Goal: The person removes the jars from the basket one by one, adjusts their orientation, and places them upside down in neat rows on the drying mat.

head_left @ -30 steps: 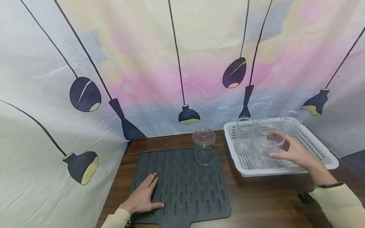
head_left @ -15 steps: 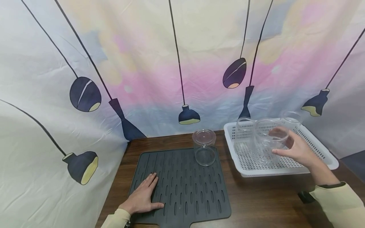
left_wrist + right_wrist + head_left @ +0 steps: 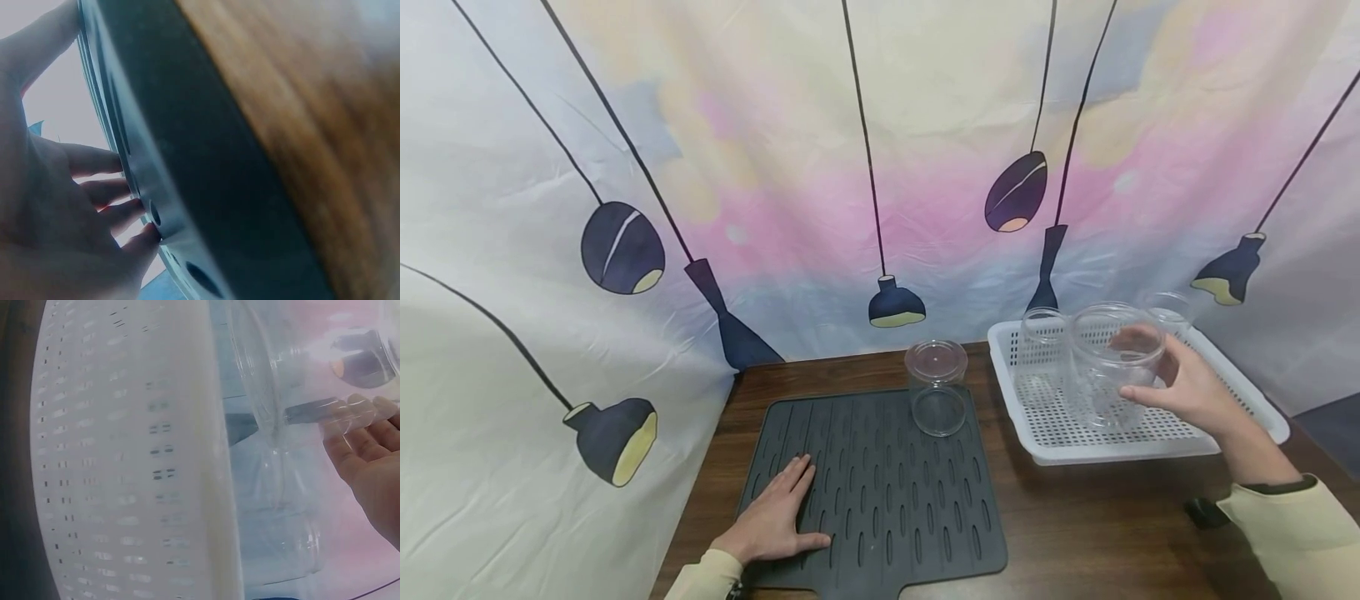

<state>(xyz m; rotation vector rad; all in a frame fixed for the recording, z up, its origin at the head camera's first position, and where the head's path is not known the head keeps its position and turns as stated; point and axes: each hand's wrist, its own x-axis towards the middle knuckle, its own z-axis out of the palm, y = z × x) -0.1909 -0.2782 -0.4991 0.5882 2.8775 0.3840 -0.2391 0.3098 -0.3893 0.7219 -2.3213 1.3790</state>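
Observation:
My left hand (image 3: 775, 517) lies flat on the dark grey slotted mat (image 3: 917, 500), its fingers spread near the left edge; the left wrist view shows its fingertips against the mat's surface. With my right hand (image 3: 1191, 396) I grip a clear, wide-mouthed jar (image 3: 1093, 375) by its side, upright over the white basket. Some of my fingers (image 3: 344, 450) show through clear material in the right wrist view. Whether the jar's bottom touches the basket is hard to tell. Another clear jar (image 3: 938, 400) stands on the mat's back right corner.
The white perforated basket (image 3: 1120, 455) sits at the right of the brown wooden table (image 3: 1060, 517). More clear jars stand in it, one at the back left (image 3: 1037, 354) and one at the back right (image 3: 1167, 307). A patterned cloth (image 3: 820, 200) hangs behind.
My right hand has shifted slightly right, and the gripped jar has risen a little. The left hand stays in place on the mat.

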